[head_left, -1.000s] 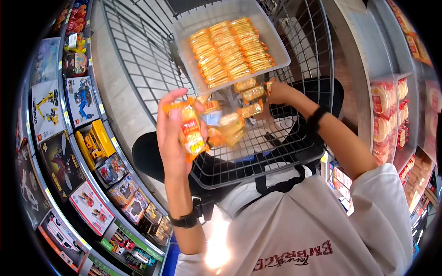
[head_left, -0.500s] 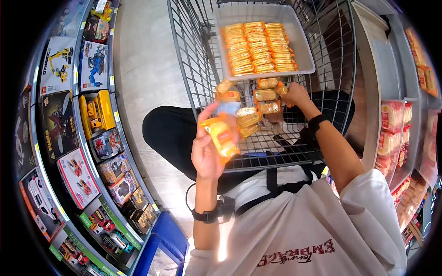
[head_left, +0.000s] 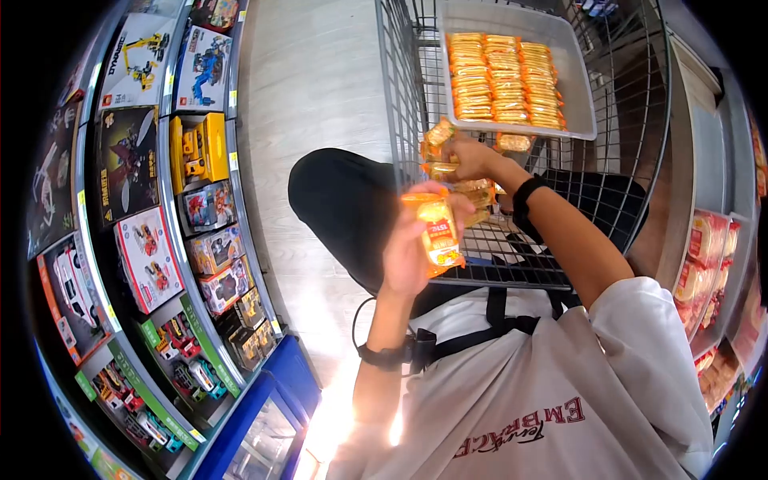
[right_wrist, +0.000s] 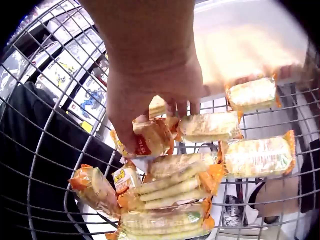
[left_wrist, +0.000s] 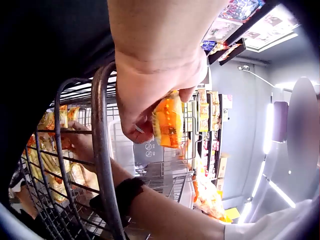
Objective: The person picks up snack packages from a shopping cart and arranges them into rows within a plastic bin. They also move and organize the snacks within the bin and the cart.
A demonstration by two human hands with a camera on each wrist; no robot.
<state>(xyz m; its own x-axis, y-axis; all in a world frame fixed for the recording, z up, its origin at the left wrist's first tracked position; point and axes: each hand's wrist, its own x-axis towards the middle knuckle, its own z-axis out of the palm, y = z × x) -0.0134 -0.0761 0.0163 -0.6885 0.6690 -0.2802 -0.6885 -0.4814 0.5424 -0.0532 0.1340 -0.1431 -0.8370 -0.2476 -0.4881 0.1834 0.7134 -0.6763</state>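
Left hand (head_left: 406,258): grip pinches orange-wrapped packet (head_left: 439,232) between thumb and fingers, near rim of wire cart (head_left: 520,285). Right hand (head_left: 478,161): reaches down inside cart, fingers bent, grip pinching red-labelled packet (right_wrist: 150,138) among loose packets (right_wrist: 257,156) lying at various angles. Just beside them, translucent tub (head_left: 582,118) holds stacked packets (head_left: 506,84) in three rows. Boxed toys (head_left: 150,260) line shelf beyond bare floor (head_left: 300,88).

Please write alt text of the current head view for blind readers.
A person's left hand holds an orange plastic-wrapped pack; the right hand is among loose packs in a grey wire shopping cart. Beyond, a translucent plastic bin holds three rows of golden packs.
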